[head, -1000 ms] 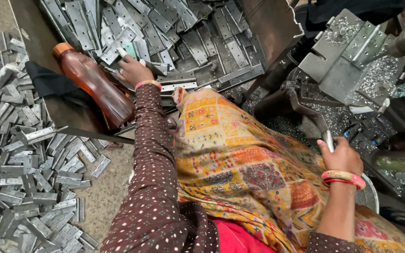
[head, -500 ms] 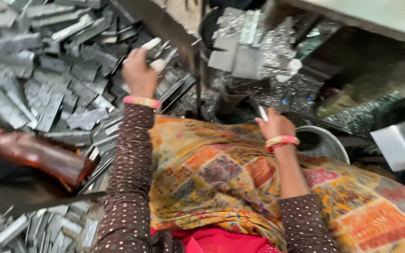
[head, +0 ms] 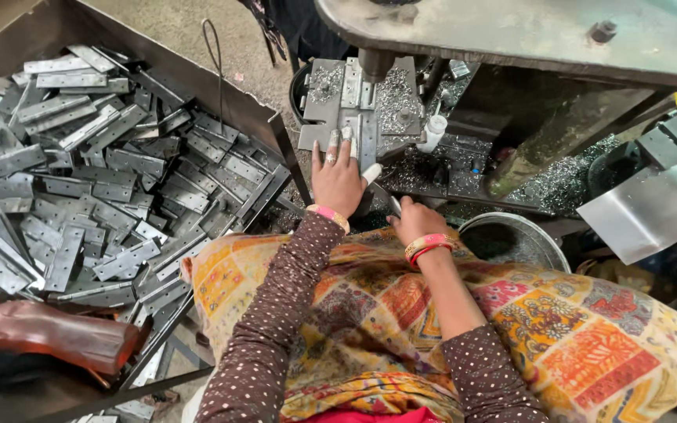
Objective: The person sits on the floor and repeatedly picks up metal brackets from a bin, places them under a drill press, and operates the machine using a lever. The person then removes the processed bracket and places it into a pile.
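Note:
My left hand point(head: 337, 178) reaches forward and holds a flat grey metal strip point(head: 367, 141) on the bed of a press machine point(head: 358, 102), under its round punch point(head: 374, 63). My right hand point(head: 417, 221) is closed around a thin metal tool point(head: 394, 205) just right of the left hand, near my lap. Metal shavings point(head: 392, 90) cover the press bed around the strip. Both arms wear dark dotted sleeves and pink bangles.
A large tray point(head: 272, 125) on the left holds several grey metal strips point(head: 95, 180). A brown plastic bottle point(head: 48, 335) lies at its near edge. A round metal bowl point(head: 511, 239) sits right of my right hand. A bent metal sheet point(head: 652, 207) stands at far right.
My left hand has left the tray of strips and moved right to the press bed with a strip. The view has swung right, and my right hand has stayed near my lap.

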